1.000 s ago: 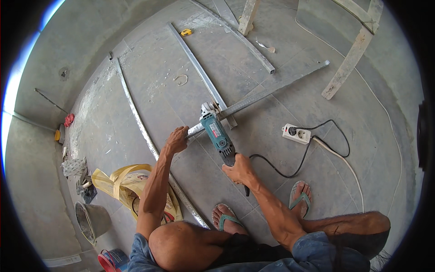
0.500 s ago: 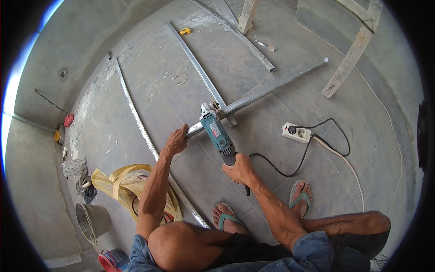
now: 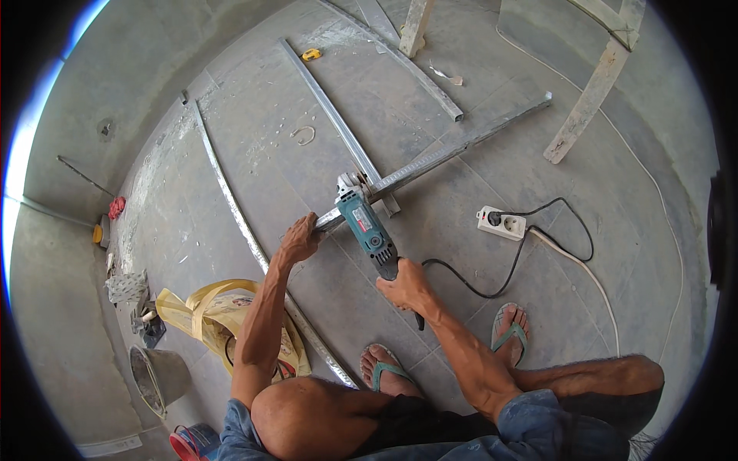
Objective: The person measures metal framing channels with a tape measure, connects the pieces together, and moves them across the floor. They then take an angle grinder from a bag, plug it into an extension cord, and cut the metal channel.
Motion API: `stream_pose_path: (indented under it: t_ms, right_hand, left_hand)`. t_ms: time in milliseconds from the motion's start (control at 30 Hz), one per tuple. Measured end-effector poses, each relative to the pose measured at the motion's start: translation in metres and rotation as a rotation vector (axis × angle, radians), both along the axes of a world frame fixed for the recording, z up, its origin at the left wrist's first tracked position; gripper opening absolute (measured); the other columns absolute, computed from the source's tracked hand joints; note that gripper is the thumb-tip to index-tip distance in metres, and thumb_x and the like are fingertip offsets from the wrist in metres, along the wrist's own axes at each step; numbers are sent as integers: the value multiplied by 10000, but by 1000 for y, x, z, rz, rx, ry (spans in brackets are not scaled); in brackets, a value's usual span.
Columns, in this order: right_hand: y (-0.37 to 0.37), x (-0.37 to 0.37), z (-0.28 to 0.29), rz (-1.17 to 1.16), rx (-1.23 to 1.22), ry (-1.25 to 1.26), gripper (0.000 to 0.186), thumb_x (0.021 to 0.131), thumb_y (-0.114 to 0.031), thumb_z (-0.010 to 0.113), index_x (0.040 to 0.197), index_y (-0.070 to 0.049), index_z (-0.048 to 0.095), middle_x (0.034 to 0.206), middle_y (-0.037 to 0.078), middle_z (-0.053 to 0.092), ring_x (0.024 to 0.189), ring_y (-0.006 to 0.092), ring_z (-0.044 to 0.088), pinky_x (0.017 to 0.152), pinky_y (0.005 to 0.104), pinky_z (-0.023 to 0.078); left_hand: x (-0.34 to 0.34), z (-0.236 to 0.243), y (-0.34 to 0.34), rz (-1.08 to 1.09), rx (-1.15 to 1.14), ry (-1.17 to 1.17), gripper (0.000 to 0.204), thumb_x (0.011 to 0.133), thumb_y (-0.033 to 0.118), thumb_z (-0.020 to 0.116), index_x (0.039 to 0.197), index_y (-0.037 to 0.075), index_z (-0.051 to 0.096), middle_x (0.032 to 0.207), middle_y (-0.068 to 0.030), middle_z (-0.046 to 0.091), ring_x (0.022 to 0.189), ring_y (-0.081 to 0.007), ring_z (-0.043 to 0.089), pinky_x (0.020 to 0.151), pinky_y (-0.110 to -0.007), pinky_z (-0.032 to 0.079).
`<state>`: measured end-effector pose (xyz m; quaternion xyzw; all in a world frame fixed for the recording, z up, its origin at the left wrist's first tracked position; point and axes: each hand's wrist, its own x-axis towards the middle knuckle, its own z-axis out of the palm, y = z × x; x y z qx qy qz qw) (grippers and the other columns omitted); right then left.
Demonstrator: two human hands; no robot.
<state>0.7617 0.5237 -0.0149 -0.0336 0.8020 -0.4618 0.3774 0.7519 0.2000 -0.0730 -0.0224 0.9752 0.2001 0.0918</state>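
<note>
My right hand (image 3: 403, 284) is wrapped round the rear grip of a teal angle grinder (image 3: 366, 225). The grinder's silver head lies against a metal profile (image 3: 453, 152) that runs slantwise across the floor, and the disc is mostly hidden there. My left hand (image 3: 300, 237) grips the near left end of that same profile. Beneath the slanted piece, close to the grinder head, passes another metal profile (image 3: 327, 109). A black cord (image 3: 477, 293) runs from the grinder's rear to a white power strip (image 3: 501, 223) on the right.
A long shiny metal strip (image 3: 231, 192) lies left of my hands, beside a yellow bag (image 3: 207, 311). A bucket (image 3: 160, 376) stands at lower left. Another metal tube (image 3: 415, 69), a yellow tape measure (image 3: 311, 54) and wooden legs (image 3: 588, 102) are farther off. My sandalled feet flank the cord.
Both hands and the grinder stay in nearly the same place. The slanted profile's far right end has shifted very slightly left and up in view.
</note>
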Motion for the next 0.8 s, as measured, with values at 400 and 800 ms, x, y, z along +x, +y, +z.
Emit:
stream_pose_path:
  t_ms: [400, 800]
  right_hand:
    - [-5, -2, 5, 7, -2, -23, 353, 841, -233, 736, 893, 99, 628, 712, 229, 691, 562, 287, 714, 466, 384, 546]
    - [-7, -5, 18, -12, -26, -20, 330, 843, -221, 732, 809, 88, 622, 635, 208, 672, 505, 277, 691, 449, 377, 540]
  left_hand:
    - [-1, -18, -9, 43, -110, -21, 458, 752, -6, 675, 1121, 56, 411, 1016, -184, 628, 1057, -398, 622, 872, -494, 449]
    - [-1, -4, -2, -9, -128, 41, 544, 773, -9, 703, 1253, 81, 463, 1136, -151, 539, 1157, -364, 548, 918, -496, 428]
